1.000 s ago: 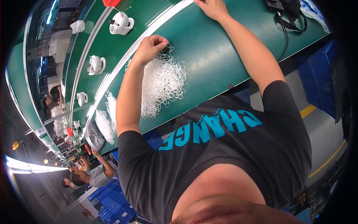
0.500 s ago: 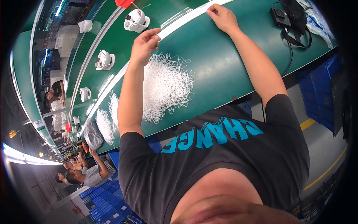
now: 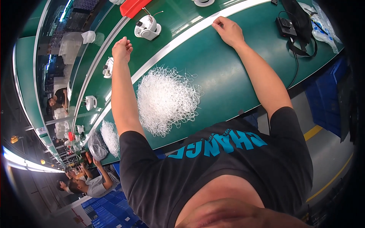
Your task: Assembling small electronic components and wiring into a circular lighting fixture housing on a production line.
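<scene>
My left hand (image 3: 121,47) is stretched out over the green conveyor belt (image 3: 178,15), fingers curled; whether it holds anything thin I cannot tell. It hovers between two white round devices (image 3: 147,27) (image 3: 108,67) on the belt. My right hand (image 3: 228,31) rests on the green worktable (image 3: 228,79) beside the silver rail (image 3: 182,36), fingers bent under, with nothing seen in it. A heap of thin white plastic loops (image 3: 167,98) lies on the table between my forearms, touching neither hand.
A red tray (image 3: 135,7) and more white devices (image 3: 90,102) ride the belt. A black device with cable (image 3: 285,26) and a plastic bag (image 3: 323,22) lie far right. A second white heap (image 3: 110,136) and clear bag (image 3: 97,146) sit left. Co-workers (image 3: 87,182) sit beyond, by blue crates (image 3: 323,102).
My left hand has left the white heap and reached outward across the rail over the belt. My right hand has stayed by the rail. The devices on the belt have moved along.
</scene>
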The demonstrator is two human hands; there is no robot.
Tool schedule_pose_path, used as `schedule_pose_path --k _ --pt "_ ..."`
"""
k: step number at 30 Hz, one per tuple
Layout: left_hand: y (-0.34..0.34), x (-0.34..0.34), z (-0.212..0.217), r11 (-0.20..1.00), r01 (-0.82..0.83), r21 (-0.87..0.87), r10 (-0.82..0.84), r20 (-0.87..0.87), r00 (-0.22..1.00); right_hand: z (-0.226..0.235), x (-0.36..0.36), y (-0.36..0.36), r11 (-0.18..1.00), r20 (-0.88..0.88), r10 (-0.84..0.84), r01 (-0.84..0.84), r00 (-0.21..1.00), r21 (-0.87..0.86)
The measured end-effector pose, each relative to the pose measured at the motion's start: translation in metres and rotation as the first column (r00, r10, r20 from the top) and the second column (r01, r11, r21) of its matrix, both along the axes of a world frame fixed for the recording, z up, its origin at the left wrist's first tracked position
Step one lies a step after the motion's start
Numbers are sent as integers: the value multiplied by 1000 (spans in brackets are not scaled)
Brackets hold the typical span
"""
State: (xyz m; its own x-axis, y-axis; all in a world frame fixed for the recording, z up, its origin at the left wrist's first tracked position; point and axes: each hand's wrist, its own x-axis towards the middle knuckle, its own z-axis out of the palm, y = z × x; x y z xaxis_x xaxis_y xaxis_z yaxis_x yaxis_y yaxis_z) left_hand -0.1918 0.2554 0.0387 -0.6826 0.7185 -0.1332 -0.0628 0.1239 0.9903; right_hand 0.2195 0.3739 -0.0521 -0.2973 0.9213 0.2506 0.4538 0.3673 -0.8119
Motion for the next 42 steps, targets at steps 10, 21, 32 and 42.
schedule_pose_path --k 10,21,32,42 --pt "74 -21 -30 954 -243 177 259 -76 963 16 -4 3 1000 -20 0 -1 1000 -30" --pt "88 18 -18 983 83 -164 -100 -99 990 25 5 7 1000 -8 17 -17 1000 -15" --pt "61 172 3 944 245 -220 -271 -94 958 19 -2 -3 990 -308 121 -91 944 109" --pt "5 261 4 812 454 -366 -506 -53 861 33 19 -6 999 -339 15 -1 941 42"
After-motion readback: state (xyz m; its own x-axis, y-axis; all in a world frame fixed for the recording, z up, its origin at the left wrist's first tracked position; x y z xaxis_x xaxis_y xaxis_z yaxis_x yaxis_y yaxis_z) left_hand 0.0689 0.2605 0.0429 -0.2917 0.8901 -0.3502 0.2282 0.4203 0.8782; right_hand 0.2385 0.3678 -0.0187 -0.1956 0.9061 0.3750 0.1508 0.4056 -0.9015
